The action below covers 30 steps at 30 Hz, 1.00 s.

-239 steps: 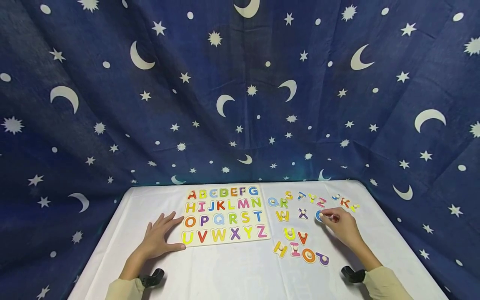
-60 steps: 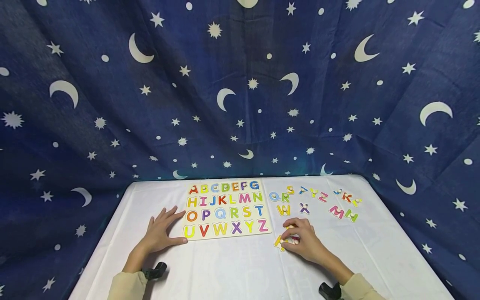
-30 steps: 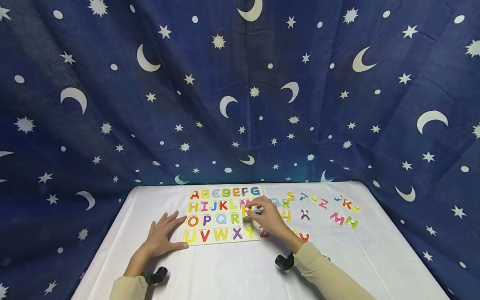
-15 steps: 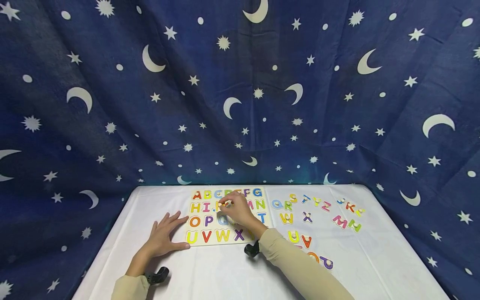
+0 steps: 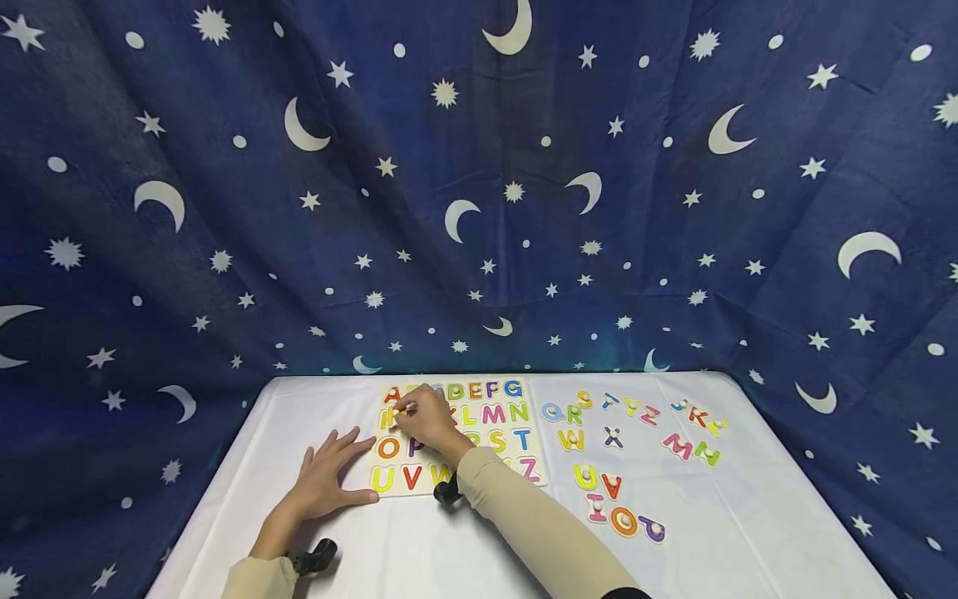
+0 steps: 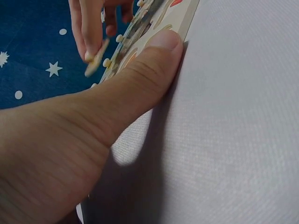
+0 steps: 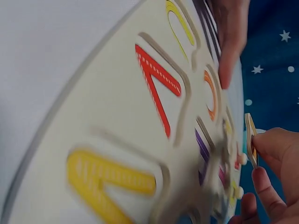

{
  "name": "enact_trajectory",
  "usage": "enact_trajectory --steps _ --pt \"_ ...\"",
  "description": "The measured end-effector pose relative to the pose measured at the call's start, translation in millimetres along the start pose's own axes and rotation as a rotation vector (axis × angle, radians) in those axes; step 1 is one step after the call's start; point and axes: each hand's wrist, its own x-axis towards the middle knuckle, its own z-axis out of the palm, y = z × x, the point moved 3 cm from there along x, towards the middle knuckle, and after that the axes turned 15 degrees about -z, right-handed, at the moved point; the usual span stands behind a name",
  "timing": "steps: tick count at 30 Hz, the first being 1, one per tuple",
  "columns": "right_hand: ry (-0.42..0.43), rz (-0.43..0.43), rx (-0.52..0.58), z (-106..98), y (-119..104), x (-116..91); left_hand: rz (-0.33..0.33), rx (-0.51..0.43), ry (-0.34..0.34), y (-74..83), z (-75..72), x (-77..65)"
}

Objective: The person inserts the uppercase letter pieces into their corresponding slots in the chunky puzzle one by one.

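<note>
The right hand [image 5: 428, 418] tightly pinches between its fingers a thin yellow wooden letter piece [image 7: 250, 133], tilted just above the cream wooden alphabet board [image 7: 107, 107]. Better to turn it flat before pressing, while the left hand [image 5: 325, 478], fingers spread, holding nothing, steadies the board's edge.

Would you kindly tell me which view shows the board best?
The head view: the board shows all four rows, though the right hand and sleeve cover part. The left wrist view gives only a foreshortened strip; the right wrist view, a slanted close-up of part.
</note>
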Motion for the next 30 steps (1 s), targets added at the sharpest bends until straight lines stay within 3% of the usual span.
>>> enact_trajectory --steps 8,17,23,30 --pt "-0.011 0.012 -0.149 17 -3 7 -0.010 -0.007 0.000 0.9 -0.2 -2.2" --pt "-0.058 0.064 -0.203 22 -7 11 0.004 -0.017 0.008 -0.5 -0.3 -1.7" --pt "-0.080 0.040 -0.291 23 -8 11 0.006 -0.015 0.012 -1.2 0.4 -0.9" --pt "-0.131 0.063 -0.301 23 -10 14 0.010 -0.020 0.009 -1.6 -0.1 -1.4"
